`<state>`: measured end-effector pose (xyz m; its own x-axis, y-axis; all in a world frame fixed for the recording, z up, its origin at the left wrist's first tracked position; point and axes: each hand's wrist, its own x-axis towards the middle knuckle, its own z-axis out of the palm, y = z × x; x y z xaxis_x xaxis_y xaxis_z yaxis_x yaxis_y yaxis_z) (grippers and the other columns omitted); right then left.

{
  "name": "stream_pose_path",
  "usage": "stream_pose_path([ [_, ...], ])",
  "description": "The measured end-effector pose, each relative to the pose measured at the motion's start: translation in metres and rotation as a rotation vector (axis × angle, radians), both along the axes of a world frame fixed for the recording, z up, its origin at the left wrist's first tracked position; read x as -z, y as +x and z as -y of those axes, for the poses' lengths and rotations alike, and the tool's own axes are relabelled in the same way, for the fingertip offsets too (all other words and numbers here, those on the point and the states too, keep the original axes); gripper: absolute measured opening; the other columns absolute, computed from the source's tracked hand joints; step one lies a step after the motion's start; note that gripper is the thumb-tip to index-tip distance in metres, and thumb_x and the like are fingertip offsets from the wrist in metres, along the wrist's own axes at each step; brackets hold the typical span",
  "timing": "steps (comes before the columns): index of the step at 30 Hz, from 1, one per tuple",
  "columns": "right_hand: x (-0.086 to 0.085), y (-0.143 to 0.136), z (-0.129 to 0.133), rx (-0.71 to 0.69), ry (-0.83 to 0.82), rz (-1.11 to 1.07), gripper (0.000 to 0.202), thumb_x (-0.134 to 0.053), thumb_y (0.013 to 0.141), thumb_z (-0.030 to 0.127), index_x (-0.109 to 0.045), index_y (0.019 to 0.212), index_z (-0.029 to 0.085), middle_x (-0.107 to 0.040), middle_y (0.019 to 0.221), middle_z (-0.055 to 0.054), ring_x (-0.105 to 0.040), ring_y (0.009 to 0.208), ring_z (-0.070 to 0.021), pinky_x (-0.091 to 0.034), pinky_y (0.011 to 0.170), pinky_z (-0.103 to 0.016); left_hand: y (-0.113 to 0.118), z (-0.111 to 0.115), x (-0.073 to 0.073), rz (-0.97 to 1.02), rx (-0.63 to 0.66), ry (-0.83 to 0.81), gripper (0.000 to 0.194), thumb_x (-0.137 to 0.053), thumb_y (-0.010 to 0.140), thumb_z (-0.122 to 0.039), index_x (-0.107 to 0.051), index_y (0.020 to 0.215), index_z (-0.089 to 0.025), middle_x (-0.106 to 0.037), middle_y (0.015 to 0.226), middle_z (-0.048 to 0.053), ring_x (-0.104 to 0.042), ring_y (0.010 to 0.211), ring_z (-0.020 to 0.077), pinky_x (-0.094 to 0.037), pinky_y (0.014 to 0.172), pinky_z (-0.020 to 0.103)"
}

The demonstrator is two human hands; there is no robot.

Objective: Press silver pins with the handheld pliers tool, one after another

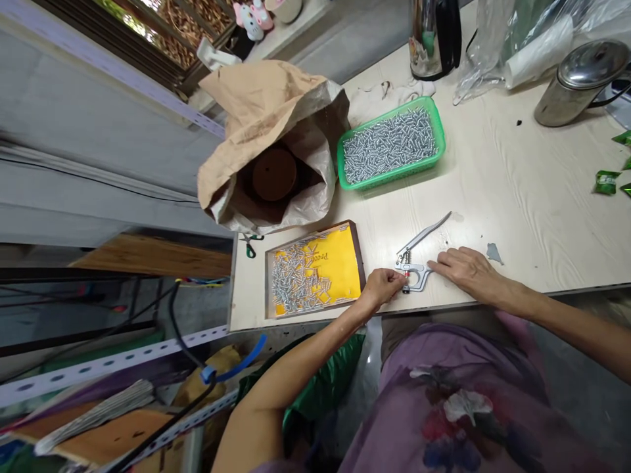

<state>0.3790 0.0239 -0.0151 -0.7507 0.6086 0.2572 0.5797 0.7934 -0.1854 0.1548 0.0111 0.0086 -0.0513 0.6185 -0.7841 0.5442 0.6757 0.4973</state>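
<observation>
A grey metal hand-press plier (419,276) lies on the table near its front edge. Its long lever handle points away to the upper right, and a coil spring sits beside a C-shaped frame. My left hand (383,287) is closed in a pinch at the tool's jaw, by a small red part; whatever its fingertips hold is too small to make out. My right hand (463,269) reaches in from the other side, fingers stretched out, its index fingertip touching the frame's end. Left of the tool, a shallow tray (359,253) with a yellow bottom holds many small shiny metal pieces.
Behind stands a green plastic basket (342,164) full of small spring-like metal parts. An open brown paper sack (266,98) is at the back left, with green-handled scissors (251,246) near the table's left edge. A metal jug (566,95) and plastic bags occupy the back right.
</observation>
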Motion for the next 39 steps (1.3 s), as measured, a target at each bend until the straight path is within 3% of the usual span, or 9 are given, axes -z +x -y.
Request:
stream_pose_path([
  [8,-0.004,0.003,-0.008,-0.021,-0.085,0.074,0.025,-0.044,0.094,0.009,-0.067,0.099,0.019,-0.065,0.085,-0.007,-0.052,0.075,-0.0170,-0.032,0.066,-0.030,0.001,0.008,0.006,0.057,-0.030,-0.021,0.020,-0.066,0.083,-0.029,-0.070,0.083,-0.009,-0.041,0.038,-0.010,-0.031,0.032,0.0035,-0.020,0.037,0.017],
  [11,-0.006,0.006,-0.012,0.011,-0.119,0.077,0.017,-0.053,0.093,0.022,-0.066,0.104,0.020,-0.066,0.099,-0.010,-0.054,0.089,-0.0214,-0.035,0.071,-0.032,0.000,0.012,0.008,0.081,-0.026,-0.012,0.023,-0.067,0.082,-0.032,-0.069,0.082,-0.010,-0.041,0.038,-0.010,-0.031,0.031,0.0033,-0.021,0.036,0.017],
  [14,-0.005,0.011,-0.024,0.059,-0.115,0.066,0.048,-0.064,0.086,0.043,-0.057,0.126,0.017,-0.055,0.133,-0.019,-0.047,0.118,-0.0324,-0.038,0.083,-0.040,0.000,0.013,0.010,0.084,-0.029,-0.011,0.023,-0.067,0.082,-0.033,-0.068,0.083,-0.010,-0.041,0.038,-0.010,-0.031,0.031,0.0036,-0.022,0.036,0.017],
  [17,0.000,0.014,-0.039,0.054,-0.134,0.076,0.074,-0.065,0.081,0.056,-0.045,0.139,0.016,-0.044,0.145,-0.022,-0.036,0.132,-0.0379,-0.037,0.092,-0.048,0.000,0.013,0.011,0.073,-0.029,-0.019,0.024,-0.068,0.081,-0.034,-0.069,0.084,-0.009,-0.042,0.038,-0.010,-0.032,0.030,0.0037,-0.022,0.036,0.017],
  [24,0.003,0.007,-0.058,0.006,-0.179,0.085,0.080,-0.067,0.073,0.064,-0.047,0.135,0.016,-0.058,0.124,-0.018,-0.046,0.118,-0.0351,-0.034,0.091,-0.045,0.002,0.013,0.006,0.077,-0.038,-0.026,0.022,-0.066,0.083,-0.031,-0.068,0.084,-0.009,-0.041,0.036,-0.010,-0.032,0.030,0.0039,-0.022,0.036,0.017],
  [32,-0.003,0.002,-0.055,0.047,-0.151,0.167,0.060,-0.069,0.075,0.059,-0.059,0.113,0.014,-0.062,0.108,-0.015,-0.048,0.101,-0.0306,-0.030,0.084,-0.042,0.002,0.016,0.004,0.054,-0.036,-0.008,0.028,-0.065,0.084,-0.038,-0.067,0.083,-0.010,-0.043,0.040,-0.009,-0.033,0.032,0.0049,-0.025,0.039,0.019],
  [35,-0.005,0.002,-0.051,0.044,-0.133,0.159,0.047,-0.068,0.079,0.053,-0.062,0.106,0.016,-0.063,0.104,-0.013,-0.049,0.098,-0.0287,-0.030,0.083,-0.041,0.000,0.022,0.002,-0.082,0.084,0.133,0.032,-0.061,0.086,-0.041,-0.066,0.074,-0.012,-0.050,0.047,-0.005,-0.044,0.041,0.0079,-0.033,0.045,0.020],
  [39,-0.007,0.002,-0.047,0.049,-0.115,0.185,0.038,-0.071,0.079,0.046,-0.063,0.100,0.015,-0.064,0.100,-0.012,-0.050,0.095,-0.0270,-0.030,0.083,-0.039,0.003,0.025,-0.002,-0.277,0.349,0.614,0.023,-0.056,0.091,-0.034,-0.068,0.085,-0.015,-0.065,0.081,0.004,-0.060,0.075,0.0154,-0.048,0.071,0.027],
])
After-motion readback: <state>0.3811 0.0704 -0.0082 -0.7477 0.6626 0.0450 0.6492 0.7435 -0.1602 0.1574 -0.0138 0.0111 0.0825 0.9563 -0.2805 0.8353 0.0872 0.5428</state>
